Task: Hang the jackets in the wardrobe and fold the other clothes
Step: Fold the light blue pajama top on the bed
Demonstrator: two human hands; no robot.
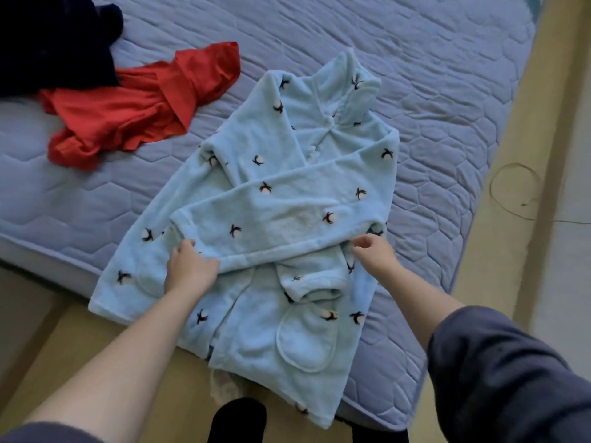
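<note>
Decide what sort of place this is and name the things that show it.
Probably a bedroom: a quilted blue mattress, a fleece robe spread on it, and a red garment beside.

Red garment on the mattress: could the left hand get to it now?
Probably yes: only the blue robe and mattress lie between the left hand and the red garment, though that hand grips the robe and must let go first.

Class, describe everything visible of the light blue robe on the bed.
The light blue robe lies front-up on the quilted mattress, hem overhanging its edge. Fluffy fleece, dark-and-white motifs, rounded pockets. Both sleeves folded across the front. The left hand grips the upper sleeve's edge; the right hand meets its side, grip unclear.
</note>
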